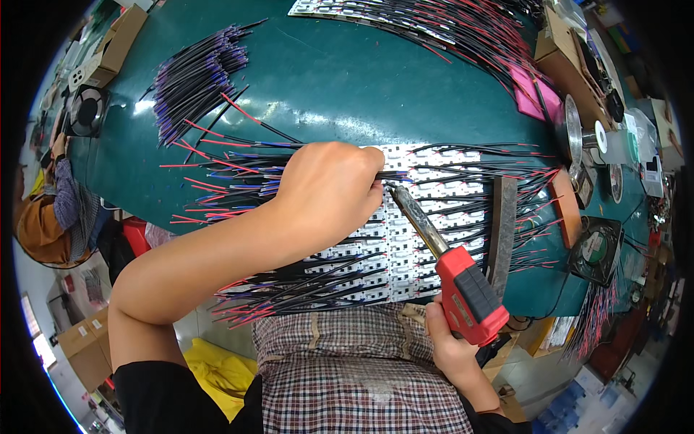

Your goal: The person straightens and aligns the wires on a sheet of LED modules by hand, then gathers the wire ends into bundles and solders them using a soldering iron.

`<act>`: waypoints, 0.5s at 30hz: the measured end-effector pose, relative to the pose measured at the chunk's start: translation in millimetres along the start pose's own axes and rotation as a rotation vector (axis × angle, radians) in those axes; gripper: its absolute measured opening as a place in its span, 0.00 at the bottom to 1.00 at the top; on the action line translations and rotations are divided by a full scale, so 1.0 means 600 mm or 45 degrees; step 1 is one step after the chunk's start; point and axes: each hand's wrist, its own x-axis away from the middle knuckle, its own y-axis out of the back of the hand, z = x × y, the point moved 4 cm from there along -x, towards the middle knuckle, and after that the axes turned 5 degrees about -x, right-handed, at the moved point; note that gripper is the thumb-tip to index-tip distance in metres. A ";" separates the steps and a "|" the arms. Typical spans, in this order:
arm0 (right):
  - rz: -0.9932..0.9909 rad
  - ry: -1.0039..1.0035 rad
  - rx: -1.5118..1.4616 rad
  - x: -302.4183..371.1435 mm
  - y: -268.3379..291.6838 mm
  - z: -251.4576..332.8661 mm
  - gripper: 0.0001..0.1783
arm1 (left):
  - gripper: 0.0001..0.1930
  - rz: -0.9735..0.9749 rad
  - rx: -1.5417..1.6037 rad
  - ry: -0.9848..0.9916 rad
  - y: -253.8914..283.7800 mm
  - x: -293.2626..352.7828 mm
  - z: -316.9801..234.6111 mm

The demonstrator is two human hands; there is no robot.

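A white panel of small circuit boards [390,271] lies before me, with rows of black wires with red and blue ends fanning out on both sides. My left hand [325,189] is over its upper middle, fingers pinched on a thin wire [396,175] whose end points right. From the lower right, my right hand [455,354] grips a red and black soldering gun [466,293]. Its metal tip reaches the board beside my left fingertips; whether it touches the wire I cannot tell. A dark metal bar [501,235] rests across the wires on the right.
A pile of loose black wires [199,83] lies far left on the green table [318,79]. Another wired panel [336,9] lies at the back. On the right are a wooden block [566,208], spools [570,123] and a fan [596,249]. A person [54,210] sits at the left.
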 end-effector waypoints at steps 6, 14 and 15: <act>-0.024 -0.005 0.029 -0.001 -0.003 0.004 0.11 | 0.06 -0.001 -0.019 -0.035 0.000 -0.002 -0.001; 0.048 -0.021 0.105 -0.003 -0.003 0.001 0.11 | 0.07 0.060 -0.077 -0.032 -0.004 -0.010 -0.001; 0.051 -0.021 0.104 -0.001 -0.003 -0.002 0.11 | 0.07 0.051 -0.073 -0.040 -0.003 -0.010 0.000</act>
